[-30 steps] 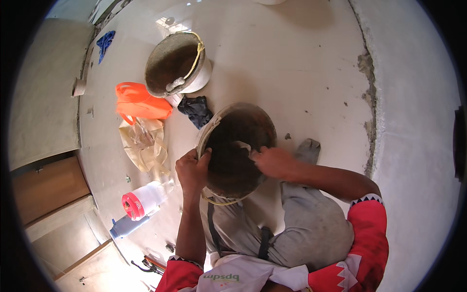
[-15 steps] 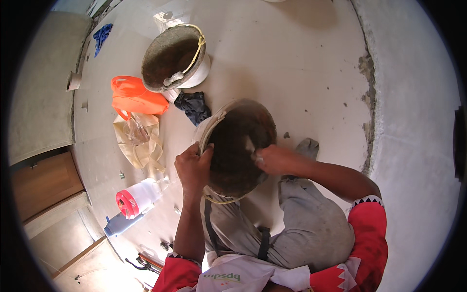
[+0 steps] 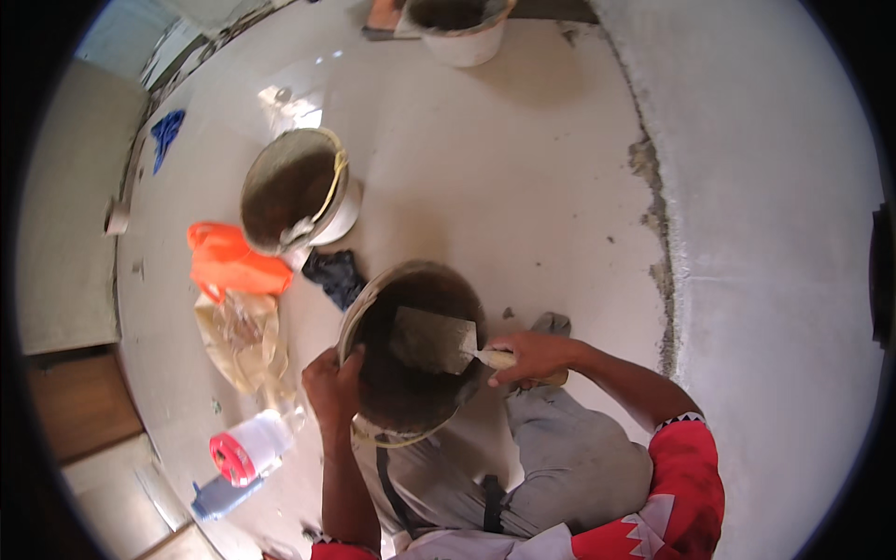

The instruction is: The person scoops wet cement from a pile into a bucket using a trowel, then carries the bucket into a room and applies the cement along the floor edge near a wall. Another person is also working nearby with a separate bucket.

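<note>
A bucket with a dark, mortar-stained inside stands tilted between my legs. My left hand grips its left rim, the thumb over the edge and the fingers outside. In my right hand is the handle of a trowel. Its broad, cement-smeared blade lies over the bucket's mouth, pointing left. How much mortar is in the bucket is too dark to tell.
A second bucket with a yellow handle stands ahead to the left, a third bucket farther off. An orange bag, a dark cloth, a beige bag and a red-lidded jug lie left. A wall rises right.
My right hand has come up out of the bucket, and the trowel blade now shows above its mouth. My left hand keeps its hold on the rim. The view has shifted, bringing in the third bucket.
</note>
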`<state>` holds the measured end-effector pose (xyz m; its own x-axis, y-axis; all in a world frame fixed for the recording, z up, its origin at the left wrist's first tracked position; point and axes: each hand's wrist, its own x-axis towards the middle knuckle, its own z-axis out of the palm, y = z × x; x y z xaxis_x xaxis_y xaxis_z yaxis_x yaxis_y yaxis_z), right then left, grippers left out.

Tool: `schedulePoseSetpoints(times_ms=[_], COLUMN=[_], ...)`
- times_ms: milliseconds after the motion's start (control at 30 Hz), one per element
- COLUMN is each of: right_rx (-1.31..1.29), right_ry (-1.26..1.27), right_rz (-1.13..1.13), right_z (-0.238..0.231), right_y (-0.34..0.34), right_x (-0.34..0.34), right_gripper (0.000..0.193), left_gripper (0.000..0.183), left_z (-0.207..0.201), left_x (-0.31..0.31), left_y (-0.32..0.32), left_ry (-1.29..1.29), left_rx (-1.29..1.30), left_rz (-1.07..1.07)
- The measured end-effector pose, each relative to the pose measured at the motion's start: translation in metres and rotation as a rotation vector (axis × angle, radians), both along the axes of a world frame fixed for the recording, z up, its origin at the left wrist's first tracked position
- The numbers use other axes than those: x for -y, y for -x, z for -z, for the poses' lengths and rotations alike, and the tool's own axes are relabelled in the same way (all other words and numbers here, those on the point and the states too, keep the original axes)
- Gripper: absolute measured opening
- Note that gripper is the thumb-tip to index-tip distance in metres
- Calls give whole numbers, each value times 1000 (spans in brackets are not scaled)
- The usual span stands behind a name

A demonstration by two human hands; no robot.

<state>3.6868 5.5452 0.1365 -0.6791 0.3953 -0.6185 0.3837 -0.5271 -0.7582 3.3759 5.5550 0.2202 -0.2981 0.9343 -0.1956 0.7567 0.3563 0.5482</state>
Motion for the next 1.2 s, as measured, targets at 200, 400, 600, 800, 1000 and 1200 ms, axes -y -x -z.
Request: schedulePoseSetpoints(times_ms=[200,400,600,800,1000,1200], right_rx=[86,-27,-273,-363,96,559], right_ry=[-108,-72,108,207,-170,-484], right_rz=[148,331,879,1442,1405,1425], right_z=[-12,-3,67,103,106,134], right_y=[-55,-108,-200,-254,-200,-201], right_x=[4,-22,-96,-152,-163,-220], right_gripper=[50,45,38,33,32,44], left_gripper=[40,38,36,32,28,26], left_z=[6,3,1,-7,-5,-3], left_x=[-4,-10,-20,-28,-35,-35], left_y=[17,18,17,6,4,5], left_ry=[73,30,97,144,165,171], left_rx=[39,20,-35,-8,64,124], left_rz=[-67,5,-3,-58,-89,-110])
